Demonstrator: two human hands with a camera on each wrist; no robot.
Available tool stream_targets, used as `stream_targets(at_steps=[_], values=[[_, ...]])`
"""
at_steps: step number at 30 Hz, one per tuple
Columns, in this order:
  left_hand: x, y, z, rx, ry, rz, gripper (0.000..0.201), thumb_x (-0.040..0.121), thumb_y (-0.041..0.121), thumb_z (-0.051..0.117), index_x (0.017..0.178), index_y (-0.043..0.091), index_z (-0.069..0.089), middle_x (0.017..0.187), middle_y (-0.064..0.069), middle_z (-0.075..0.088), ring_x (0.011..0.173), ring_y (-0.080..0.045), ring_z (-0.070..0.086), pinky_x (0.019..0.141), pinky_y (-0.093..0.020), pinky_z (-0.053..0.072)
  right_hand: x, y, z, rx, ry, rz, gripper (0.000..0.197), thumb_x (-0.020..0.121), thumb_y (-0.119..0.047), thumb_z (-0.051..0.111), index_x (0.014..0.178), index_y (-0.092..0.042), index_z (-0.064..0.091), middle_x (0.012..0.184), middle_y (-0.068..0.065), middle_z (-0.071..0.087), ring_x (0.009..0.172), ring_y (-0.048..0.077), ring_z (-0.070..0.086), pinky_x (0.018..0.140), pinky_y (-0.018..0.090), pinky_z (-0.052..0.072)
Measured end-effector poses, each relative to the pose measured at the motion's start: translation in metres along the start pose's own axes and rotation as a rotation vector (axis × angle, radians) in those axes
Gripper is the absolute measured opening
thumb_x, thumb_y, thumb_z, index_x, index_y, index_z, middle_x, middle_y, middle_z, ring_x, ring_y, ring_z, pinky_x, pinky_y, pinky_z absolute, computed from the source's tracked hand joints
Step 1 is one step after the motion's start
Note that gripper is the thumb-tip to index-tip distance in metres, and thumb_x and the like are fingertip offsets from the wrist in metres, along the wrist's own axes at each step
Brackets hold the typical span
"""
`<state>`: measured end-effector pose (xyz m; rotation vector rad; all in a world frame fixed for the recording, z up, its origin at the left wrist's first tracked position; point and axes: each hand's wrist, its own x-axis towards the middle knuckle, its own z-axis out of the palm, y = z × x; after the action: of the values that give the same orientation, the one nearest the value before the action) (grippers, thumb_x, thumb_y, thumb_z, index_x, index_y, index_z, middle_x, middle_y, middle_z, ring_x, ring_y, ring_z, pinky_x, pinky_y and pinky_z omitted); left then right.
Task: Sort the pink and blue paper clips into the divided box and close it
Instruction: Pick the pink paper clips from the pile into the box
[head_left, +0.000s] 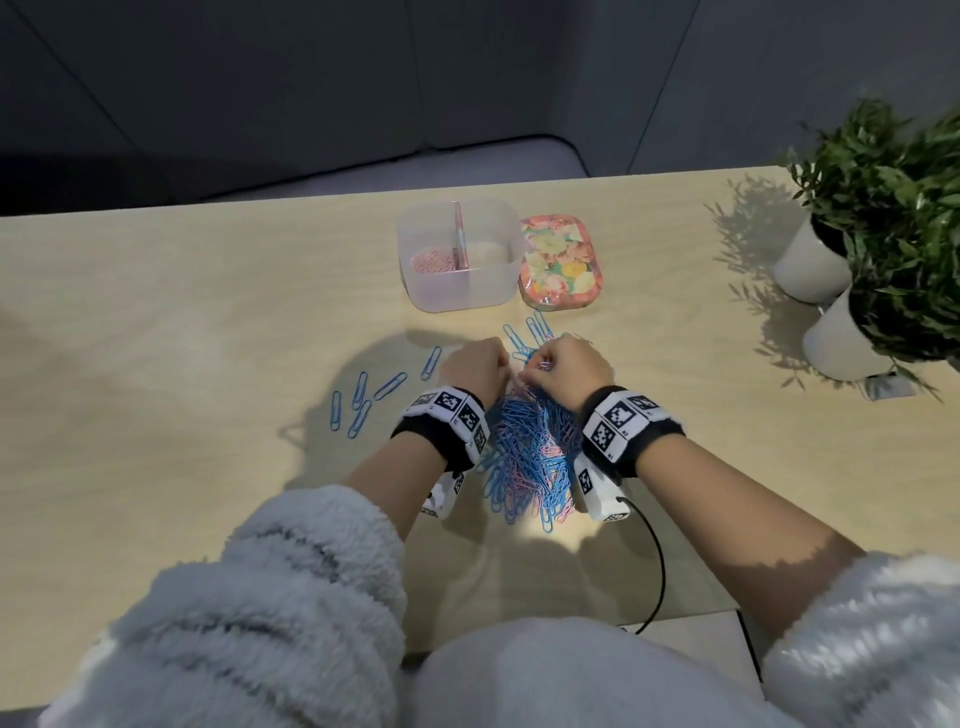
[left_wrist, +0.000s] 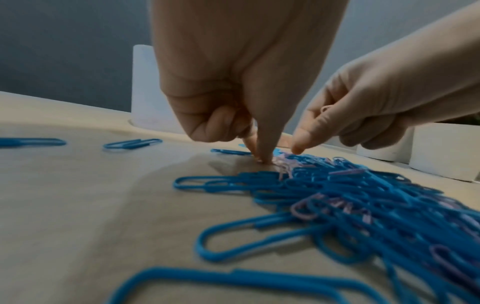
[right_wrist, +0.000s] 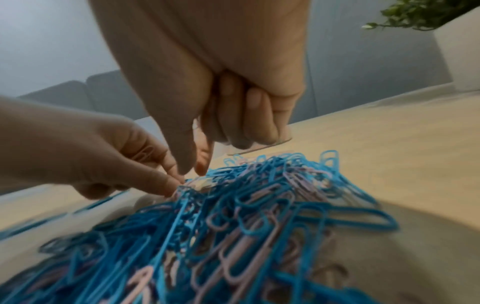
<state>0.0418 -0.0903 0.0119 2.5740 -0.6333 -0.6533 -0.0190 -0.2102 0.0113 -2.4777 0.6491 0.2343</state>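
A tangled pile of pink and blue paper clips (head_left: 524, 457) lies on the table between my wrists. My left hand (head_left: 506, 370) pinches thumb and forefinger down at the pile's far edge, on pink clips (left_wrist: 284, 164); more pink clips show inside its curled fingers in the right wrist view. My right hand (head_left: 531, 370) is beside it, fingers curled round a pink clip (left_wrist: 324, 108), its thumb and forefinger tips (right_wrist: 193, 172) just above the pile. The translucent divided box (head_left: 506, 291) stands open farther back, with pink clips (head_left: 434, 261) in its left compartment. Its floral lid (head_left: 561, 262) lies to the right.
Several loose blue clips (head_left: 363, 397) lie left of my hands and a few more blue clips (head_left: 535, 330) lie just beyond them. Two white pots with green plants (head_left: 836, 291) stand at the table's right edge. A black cable (head_left: 657, 571) runs from my right wrist.
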Motion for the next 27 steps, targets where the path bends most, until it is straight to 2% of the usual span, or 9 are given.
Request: stream_targets(at_steps=[3,6,12,15,17,19,22,24,27], values=[[-0.002,-0.007,-0.004,0.011,0.001,-0.016,0.019,0.091,0.02,0.054,0.102,0.006,0.061,0.108,-0.015,0.066,0.103,-0.032,0.059,0.089,-0.038,0.046,0.0,-0.013,0.008,-0.209,0.009,-0.064,0.025,0.08,-0.036,0.065,0.083,-0.011,0.068,0.091,0.009,0.069,0.089,0.029,0.063,0.07,0.031,0.045],[-0.006,-0.019,-0.007,-0.028,-0.046,-0.034,0.016,0.091,0.022,0.054,0.091,0.007,0.06,0.103,-0.016,0.066,0.099,-0.032,0.06,0.086,-0.038,0.046,0.003,-0.018,0.016,-0.269,0.017,-0.086,0.026,0.082,-0.035,0.066,0.088,-0.009,0.066,0.095,0.013,0.067,0.094,0.031,0.063,0.075,0.035,0.048],[-0.015,-0.042,-0.005,-0.084,-0.065,-0.028,0.015,0.093,0.026,0.05,0.085,0.013,0.05,0.097,-0.011,0.063,0.092,-0.028,0.058,0.082,-0.037,0.044,0.012,-0.017,0.014,0.025,-0.13,-0.063,0.017,0.079,-0.025,0.068,0.071,-0.01,0.066,0.076,0.008,0.068,0.077,0.025,0.063,0.072,0.031,0.048],[-0.02,-0.054,-0.01,-0.165,-0.042,-0.06,0.016,0.094,0.024,0.049,0.084,0.011,0.047,0.083,-0.005,0.056,0.081,-0.024,0.052,0.075,-0.035,0.041,0.021,-0.025,-0.007,0.28,-0.13,-0.069,0.018,0.08,-0.019,0.069,0.069,-0.007,0.063,0.072,0.013,0.066,0.067,0.018,0.061,0.071,0.032,0.053],[-0.024,-0.06,-0.013,-0.24,-0.014,-0.097,0.016,0.093,0.021,0.049,0.082,0.01,0.046,0.076,-0.001,0.052,0.077,-0.022,0.049,0.07,-0.031,0.037,0.029,-0.041,-0.025,0.44,-0.124,-0.071,0.018,0.082,-0.015,0.067,0.068,-0.008,0.058,0.061,0.006,0.054,0.047,0.005,0.051,0.046,0.02,0.046],[-0.027,-0.065,-0.016,-0.283,0.013,-0.127,0.016,0.093,0.022,0.049,0.081,0.01,0.046,0.077,-0.002,0.053,0.076,-0.021,0.048,0.067,-0.028,0.035,0.042,-0.062,-0.039,0.475,-0.114,-0.073,0.023,0.085,-0.013,0.062,0.063,-0.011,0.053,0.056,0.002,0.048,0.038,0.003,0.041,0.036,0.017,0.033],[-0.029,-0.07,-0.022,-0.297,0.003,-0.132,0.014,0.094,0.02,0.047,0.085,0.01,0.045,0.072,0.004,0.049,0.077,-0.02,0.048,0.065,-0.027,0.034,0.068,-0.093,-0.046,0.468,-0.073,-0.112,0.021,0.083,-0.011,0.059,0.062,-0.011,0.054,0.058,0.004,0.053,0.045,0.01,0.047,0.037,0.018,0.033],[-0.03,-0.073,-0.028,-0.292,-0.004,-0.112,0.012,0.094,0.019,0.047,0.086,0.01,0.045,0.075,0.001,0.049,0.079,-0.02,0.046,0.069,-0.027,0.033,0.08,-0.111,-0.043,0.431,-0.03,-0.149,0.019,0.08,-0.009,0.058,0.061,-0.01,0.054,0.057,0.004,0.055,0.036,0.002,0.049,0.037,0.019,0.036],[-0.029,-0.071,-0.041,-0.298,0.028,-0.087,0.013,0.093,0.019,0.048,0.085,0.009,0.044,0.068,0.004,0.044,0.075,-0.02,0.044,0.059,-0.026,0.032,0.092,-0.131,-0.037,0.38,0.018,-0.177,0.024,0.083,-0.007,0.054,0.06,-0.013,0.051,0.061,0.004,0.057,0.034,-0.004,0.052,0.043,0.021,0.046]])
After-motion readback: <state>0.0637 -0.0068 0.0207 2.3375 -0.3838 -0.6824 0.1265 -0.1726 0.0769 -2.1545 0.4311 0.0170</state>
